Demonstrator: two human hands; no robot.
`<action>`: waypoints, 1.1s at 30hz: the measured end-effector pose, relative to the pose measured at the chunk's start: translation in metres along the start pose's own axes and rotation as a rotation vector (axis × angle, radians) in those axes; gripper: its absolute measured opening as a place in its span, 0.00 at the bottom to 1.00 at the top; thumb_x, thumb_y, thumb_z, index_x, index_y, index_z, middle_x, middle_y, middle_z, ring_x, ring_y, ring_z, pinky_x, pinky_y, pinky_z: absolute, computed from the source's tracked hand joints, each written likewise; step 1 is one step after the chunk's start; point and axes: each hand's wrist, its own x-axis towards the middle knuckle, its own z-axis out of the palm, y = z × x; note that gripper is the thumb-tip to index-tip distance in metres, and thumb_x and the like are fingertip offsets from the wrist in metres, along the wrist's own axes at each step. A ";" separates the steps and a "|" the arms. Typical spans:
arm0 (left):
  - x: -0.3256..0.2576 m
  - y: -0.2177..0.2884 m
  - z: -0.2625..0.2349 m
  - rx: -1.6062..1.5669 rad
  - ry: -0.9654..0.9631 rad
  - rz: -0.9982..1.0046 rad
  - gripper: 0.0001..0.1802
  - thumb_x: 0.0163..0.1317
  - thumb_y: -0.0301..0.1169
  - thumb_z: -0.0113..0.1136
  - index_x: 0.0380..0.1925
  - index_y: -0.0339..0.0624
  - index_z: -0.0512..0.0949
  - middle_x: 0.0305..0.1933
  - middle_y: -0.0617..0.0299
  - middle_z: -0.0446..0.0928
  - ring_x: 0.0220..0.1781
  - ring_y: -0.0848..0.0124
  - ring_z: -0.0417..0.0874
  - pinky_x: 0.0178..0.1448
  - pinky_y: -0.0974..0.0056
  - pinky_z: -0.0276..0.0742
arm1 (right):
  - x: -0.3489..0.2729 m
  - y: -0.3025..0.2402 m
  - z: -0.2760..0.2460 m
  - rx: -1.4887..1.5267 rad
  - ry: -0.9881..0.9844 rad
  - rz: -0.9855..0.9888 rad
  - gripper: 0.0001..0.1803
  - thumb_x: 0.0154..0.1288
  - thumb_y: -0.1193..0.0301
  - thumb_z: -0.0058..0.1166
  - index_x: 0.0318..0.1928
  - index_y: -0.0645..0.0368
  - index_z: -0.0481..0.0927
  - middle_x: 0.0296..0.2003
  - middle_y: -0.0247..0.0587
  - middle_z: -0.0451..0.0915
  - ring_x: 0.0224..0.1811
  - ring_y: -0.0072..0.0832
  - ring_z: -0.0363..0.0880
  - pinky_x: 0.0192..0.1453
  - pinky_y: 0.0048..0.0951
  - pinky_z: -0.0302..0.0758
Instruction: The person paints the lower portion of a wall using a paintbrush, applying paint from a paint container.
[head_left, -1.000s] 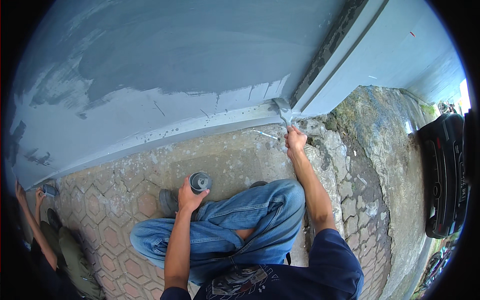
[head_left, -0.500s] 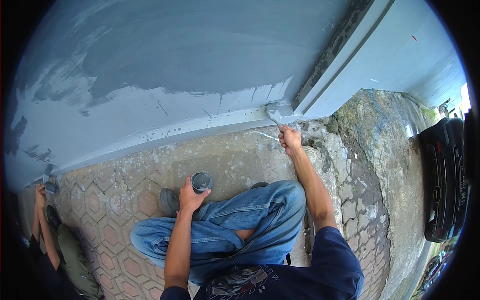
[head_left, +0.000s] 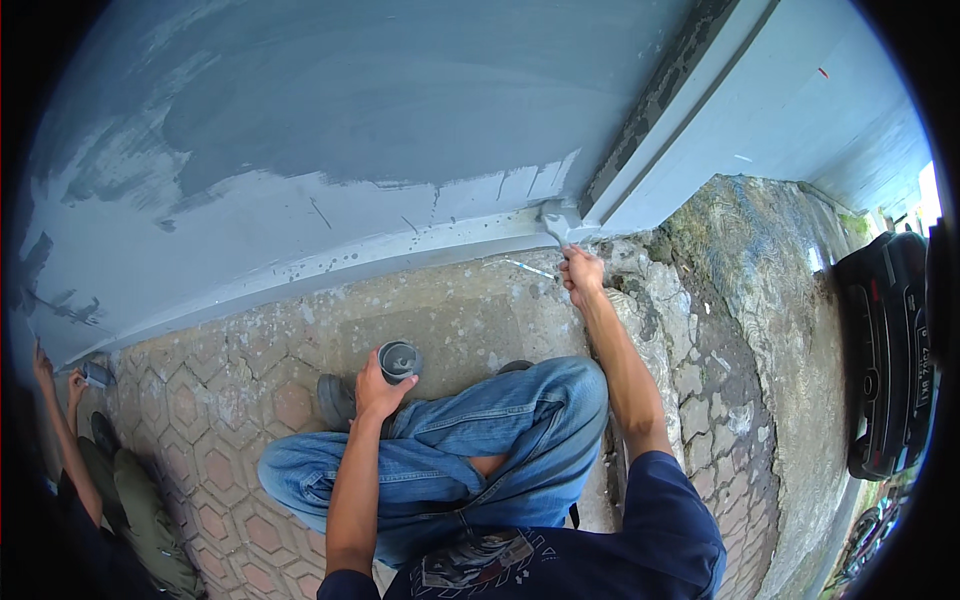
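My right hand (head_left: 582, 272) is closed around the handle of a paintbrush (head_left: 557, 222). Its grey, paint-covered bristles touch the ledge at the foot of the wall (head_left: 380, 110), close to the corner by the door-frame-like upright (head_left: 680, 120). In my left hand (head_left: 374, 390) is a small cup of grey paint (head_left: 399, 360), held upright above the pavement in front of my knees. Darker grey paint covers the upper wall. Below it runs a lighter band with drips and spatters.
At far left another person's hands (head_left: 58, 378) work by the wall, one near a dark paint container (head_left: 97, 374). A striped thin stick (head_left: 530, 268) lies by the ledge. Hexagonal paving (head_left: 220, 470) and broken concrete (head_left: 665, 300) surround me. A black car (head_left: 888, 355) stands at right.
My brush has shifted slightly to the right along the ledge toward the corner. The other person's one hand has risen up the wall, away from the container. My left hand barely moved.
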 end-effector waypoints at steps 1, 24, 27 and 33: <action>0.001 0.001 0.000 -0.011 0.002 0.012 0.45 0.41 0.40 0.79 0.60 0.39 0.68 0.54 0.43 0.78 0.57 0.48 0.79 0.60 0.52 0.75 | -0.003 0.005 0.006 -0.051 -0.121 0.004 0.24 0.66 0.70 0.57 0.61 0.65 0.74 0.20 0.34 0.74 0.13 0.16 0.62 0.13 0.21 0.54; 0.002 0.000 0.003 0.009 -0.011 0.006 0.46 0.42 0.42 0.78 0.61 0.40 0.66 0.55 0.43 0.78 0.57 0.47 0.79 0.60 0.51 0.75 | 0.005 0.004 0.009 -0.110 -0.044 -0.172 0.21 0.67 0.70 0.57 0.59 0.63 0.77 0.19 0.33 0.74 0.12 0.16 0.63 0.13 0.21 0.55; 0.002 -0.002 0.002 0.004 -0.017 -0.003 0.47 0.42 0.42 0.78 0.61 0.40 0.66 0.55 0.43 0.77 0.57 0.47 0.79 0.60 0.51 0.74 | -0.002 0.003 0.009 -0.157 -0.125 -0.179 0.22 0.66 0.70 0.59 0.59 0.63 0.77 0.19 0.34 0.74 0.12 0.16 0.63 0.13 0.21 0.54; 0.002 -0.001 0.001 0.005 -0.012 0.004 0.47 0.42 0.41 0.78 0.62 0.40 0.66 0.55 0.43 0.77 0.57 0.47 0.79 0.61 0.51 0.75 | -0.001 0.010 -0.012 -0.190 -0.088 -0.226 0.22 0.62 0.71 0.62 0.55 0.69 0.79 0.20 0.32 0.77 0.17 0.16 0.69 0.19 0.23 0.63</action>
